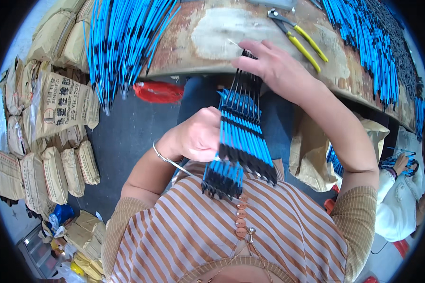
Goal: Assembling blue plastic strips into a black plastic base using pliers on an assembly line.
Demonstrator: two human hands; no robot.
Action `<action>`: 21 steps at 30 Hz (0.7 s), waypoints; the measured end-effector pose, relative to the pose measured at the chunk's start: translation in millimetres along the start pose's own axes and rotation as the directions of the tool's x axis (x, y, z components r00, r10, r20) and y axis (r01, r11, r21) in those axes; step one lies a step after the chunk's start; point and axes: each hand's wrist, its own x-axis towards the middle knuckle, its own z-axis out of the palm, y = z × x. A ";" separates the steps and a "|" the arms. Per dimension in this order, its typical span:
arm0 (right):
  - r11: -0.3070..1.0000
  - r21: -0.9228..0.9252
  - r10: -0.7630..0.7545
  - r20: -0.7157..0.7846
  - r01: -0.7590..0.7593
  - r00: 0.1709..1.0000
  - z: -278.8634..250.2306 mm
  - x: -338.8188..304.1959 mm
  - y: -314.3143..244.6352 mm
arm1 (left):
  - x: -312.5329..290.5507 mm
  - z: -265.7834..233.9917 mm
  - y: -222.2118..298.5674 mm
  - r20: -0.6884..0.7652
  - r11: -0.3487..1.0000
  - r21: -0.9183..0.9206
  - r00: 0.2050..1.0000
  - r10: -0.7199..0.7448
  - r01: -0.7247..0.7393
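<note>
Worktable (226, 33): far side, worn top, cut off above.
Right heap (363, 47): loose blue-black rods, far right; seemingly ungrouped, its far end hard to make out.
Left heap (123, 42): more loose rods, far left; also apparently left to do.
Held bundle (245, 134): between the 2 hands, before the striped shirt (174, 212); rods lined up, so gathering looks done, fastening uncertain.
Right hand (274, 63): pinching the bundle's dark far ends.
Left hand (198, 134): clenched around its left side, fingertips hidden.
Pliers (310, 43): on the worktable, right, untouched.
White strand (179, 167): by the left wrist, near end unclear.
</note>
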 end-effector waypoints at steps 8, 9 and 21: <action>0.753 0.644 -0.220 0.051 0.136 0.974 84.1 -54.7 -38.2 | -36.7 65.3 -22.7 0.045 0.956 0.163 0.970 0.239 -0.243; 0.715 0.694 -0.234 0.121 0.086 0.965 102.0 -58.9 -41.2 | -43.6 71.0 -32.6 0.011 0.970 0.161 0.983 0.183 -0.182; 0.577 0.798 -0.093 0.274 -0.172 0.957 109.5 -86.4 -27.3 | -22.1 79.1 -72.9 -0.439 0.888 -0.406 0.806 -0.398 0.218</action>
